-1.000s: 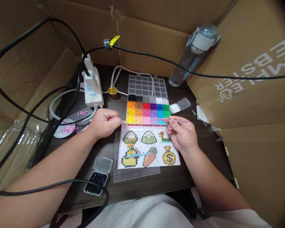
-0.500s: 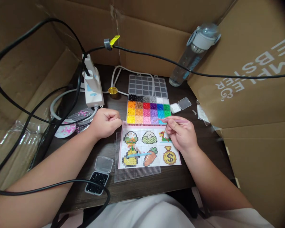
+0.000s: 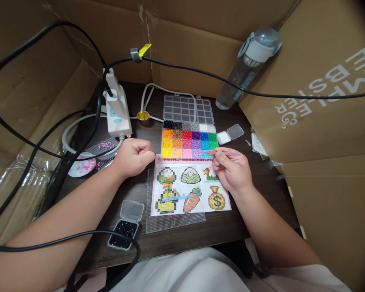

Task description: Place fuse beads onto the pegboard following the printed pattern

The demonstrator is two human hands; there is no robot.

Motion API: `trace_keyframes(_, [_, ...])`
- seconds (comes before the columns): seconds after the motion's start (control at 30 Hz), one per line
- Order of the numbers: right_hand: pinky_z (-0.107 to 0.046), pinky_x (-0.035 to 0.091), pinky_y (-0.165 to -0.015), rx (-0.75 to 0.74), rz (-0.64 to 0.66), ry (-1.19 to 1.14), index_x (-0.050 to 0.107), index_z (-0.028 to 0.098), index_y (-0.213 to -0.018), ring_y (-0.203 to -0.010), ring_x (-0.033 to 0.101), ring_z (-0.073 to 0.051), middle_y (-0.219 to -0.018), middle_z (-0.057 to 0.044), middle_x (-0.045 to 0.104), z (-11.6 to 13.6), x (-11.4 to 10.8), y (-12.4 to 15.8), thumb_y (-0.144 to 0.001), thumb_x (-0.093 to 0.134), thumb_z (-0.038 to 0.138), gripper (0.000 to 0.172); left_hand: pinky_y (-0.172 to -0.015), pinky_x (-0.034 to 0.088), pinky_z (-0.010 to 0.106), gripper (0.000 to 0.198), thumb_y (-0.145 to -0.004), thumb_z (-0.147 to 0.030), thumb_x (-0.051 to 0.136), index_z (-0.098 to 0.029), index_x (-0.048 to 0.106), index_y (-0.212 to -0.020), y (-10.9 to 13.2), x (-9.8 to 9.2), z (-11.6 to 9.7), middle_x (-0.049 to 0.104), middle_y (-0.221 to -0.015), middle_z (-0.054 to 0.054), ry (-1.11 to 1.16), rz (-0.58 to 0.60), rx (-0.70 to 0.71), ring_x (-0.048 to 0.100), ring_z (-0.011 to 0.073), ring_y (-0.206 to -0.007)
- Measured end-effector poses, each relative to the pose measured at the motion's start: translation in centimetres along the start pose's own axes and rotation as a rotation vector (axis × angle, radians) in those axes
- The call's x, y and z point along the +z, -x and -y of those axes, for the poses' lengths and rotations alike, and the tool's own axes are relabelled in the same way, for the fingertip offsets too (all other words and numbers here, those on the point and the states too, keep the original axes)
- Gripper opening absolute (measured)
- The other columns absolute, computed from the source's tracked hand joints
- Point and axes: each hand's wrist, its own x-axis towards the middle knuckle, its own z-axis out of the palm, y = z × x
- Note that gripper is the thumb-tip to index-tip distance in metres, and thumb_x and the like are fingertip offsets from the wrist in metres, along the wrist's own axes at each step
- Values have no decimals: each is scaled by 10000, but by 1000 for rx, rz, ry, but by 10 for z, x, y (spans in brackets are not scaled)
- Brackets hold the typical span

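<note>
My right hand (image 3: 232,170) pinches pink tweezers (image 3: 222,153), and their tips reach into the lower right compartments of the open bead box (image 3: 188,140), which is filled with beads sorted by colour. My left hand (image 3: 134,156) rests as a closed fist on the table just left of the box; I cannot see anything in it. Below both hands lies a pattern sheet (image 3: 190,186) with pixel pictures under a clear pegboard (image 3: 174,221), where some beads sit over the left pictures.
A small open case of black beads (image 3: 123,233) sits front left. A small case of white beads (image 3: 224,138), a water bottle (image 3: 246,67), a white power strip (image 3: 117,107), a gold cap (image 3: 143,116) and black cables (image 3: 79,150) are around. Cardboard walls surround the table.
The view has shifted slightly; both hands stay almost still, the tweezers' tips remaining at the bead box.
</note>
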Motion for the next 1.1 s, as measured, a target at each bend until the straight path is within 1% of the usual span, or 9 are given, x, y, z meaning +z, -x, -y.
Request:
trace_keyframes(0.27, [-250,383,-424,-4,0,35,729,223,-730,-467,468,-76,-735,-23,743,0,-1,-1,-635,821,334,173,-467,164,248,320,-607,-185,481,-200,177,-509,0,0,-2,222,-479,-50,-22,-1,-5,202,59,-485])
trace_keyframes(0.57, [-226,389,-429,-7,12,2,736,207,-712,-471,481,-63,-697,-21,733,0,0,0,-640,827,296,147,-464,164,250,327,-612,-197,493,-203,184,-505,0,0,0,227,-477,-51,-24,12,-9,207,58,-477])
trace_keyframes(0.77, [-241,399,-426,-13,3,42,732,215,-718,-468,473,-72,-727,-28,740,0,0,-1,-642,822,324,161,-462,160,248,332,-611,-200,500,-203,185,-504,0,0,-1,225,-470,-54,-18,10,-12,202,56,-472])
trace_keyframes(0.83, [-245,401,-424,-13,0,44,735,215,-713,-465,476,-75,-719,-27,736,-1,0,0,-625,831,330,174,-463,162,247,341,-613,-205,508,-203,185,-504,0,0,-2,227,-470,-55,-18,13,-16,204,55,-473])
trace_keyframes(0.9, [-240,391,-414,-23,7,57,742,219,-726,-460,484,-76,-707,-22,729,-2,-1,1,-638,825,326,162,-462,164,245,349,-611,-208,515,-203,182,-504,-1,0,-1,227,-471,-56,-17,11,-17,207,54,-474])
trace_keyframes(1.0, [-233,389,-406,-56,52,191,760,230,-783,-452,498,-86,-637,-6,698,-6,1,6,-718,776,313,106,-461,164,241,356,-608,-208,520,-201,180,-502,-1,0,0,222,-471,-58,-10,10,-14,204,53,-475])
trace_keyframes(1.07, [-242,426,-426,-101,106,329,772,225,-808,-464,526,-97,-623,-9,693,-7,6,11,-757,744,294,91,-462,164,241,355,-609,-208,518,-200,180,-502,-1,0,0,219,-473,-58,-8,11,-13,204,54,-476])
trace_keyframes(1.1, [-249,452,-443,-125,138,386,776,220,-807,-483,550,-105,-649,-18,708,-7,9,14,-763,737,281,85,-463,163,241,355,-610,-208,518,-200,180,-502,-1,0,0,218,-473,-58,-9,11,-14,203,54,-477])
